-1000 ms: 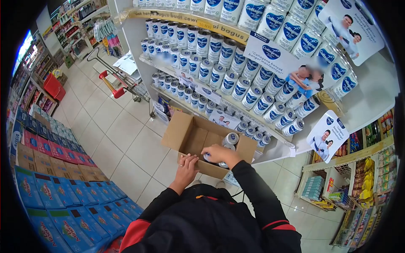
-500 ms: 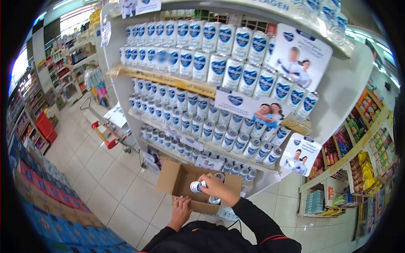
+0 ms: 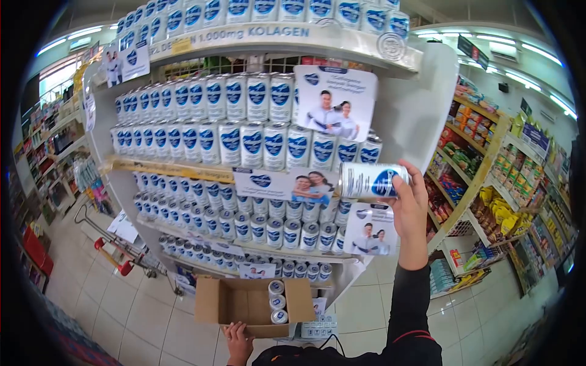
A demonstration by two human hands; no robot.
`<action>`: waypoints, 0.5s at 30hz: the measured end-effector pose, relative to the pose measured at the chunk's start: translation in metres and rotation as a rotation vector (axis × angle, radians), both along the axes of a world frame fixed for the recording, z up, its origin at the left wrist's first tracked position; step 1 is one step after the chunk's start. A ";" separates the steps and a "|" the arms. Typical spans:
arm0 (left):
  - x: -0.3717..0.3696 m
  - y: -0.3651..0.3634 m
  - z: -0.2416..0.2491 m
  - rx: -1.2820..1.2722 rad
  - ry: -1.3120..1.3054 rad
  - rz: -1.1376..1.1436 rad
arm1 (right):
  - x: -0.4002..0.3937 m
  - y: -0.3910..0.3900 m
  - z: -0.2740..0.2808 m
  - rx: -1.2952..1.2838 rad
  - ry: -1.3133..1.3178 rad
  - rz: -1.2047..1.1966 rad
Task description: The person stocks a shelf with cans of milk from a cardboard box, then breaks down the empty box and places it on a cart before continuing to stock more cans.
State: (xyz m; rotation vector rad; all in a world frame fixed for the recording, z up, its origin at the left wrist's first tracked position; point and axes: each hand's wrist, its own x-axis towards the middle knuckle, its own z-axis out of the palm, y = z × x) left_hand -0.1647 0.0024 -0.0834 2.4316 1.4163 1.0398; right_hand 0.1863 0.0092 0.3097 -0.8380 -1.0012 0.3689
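Note:
My right hand (image 3: 410, 204) is raised at the right end of the shelves, its fingers wrapped round a white can with a blue label (image 3: 369, 180). The can lies sideways in the grip, in front of the shelf edge. Low in the view, my left hand (image 3: 238, 334) rests on the near edge of an open cardboard box (image 3: 210, 300), fingers over the rim. Inside the box, at its right side, stand three cans (image 3: 278, 302). Rows of matching cans (image 3: 251, 139) fill the shelves in front of me.
Printed cards (image 3: 337, 100) hang from the shelf edges. A trolley with red parts (image 3: 113, 256) stands at the left on the tiled floor. Another shelf of packets (image 3: 482, 201) is at the right. A white side panel (image 3: 421, 110) bounds the can display.
My right hand has risen out of the box with a can, up to the shelf's right end. The view has tilted up. My left hand has stayed at the box edge.

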 end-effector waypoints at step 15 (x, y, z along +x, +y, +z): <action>0.003 0.001 -0.027 -0.065 -0.071 -0.006 | 0.074 0.084 0.073 0.332 -0.908 -0.861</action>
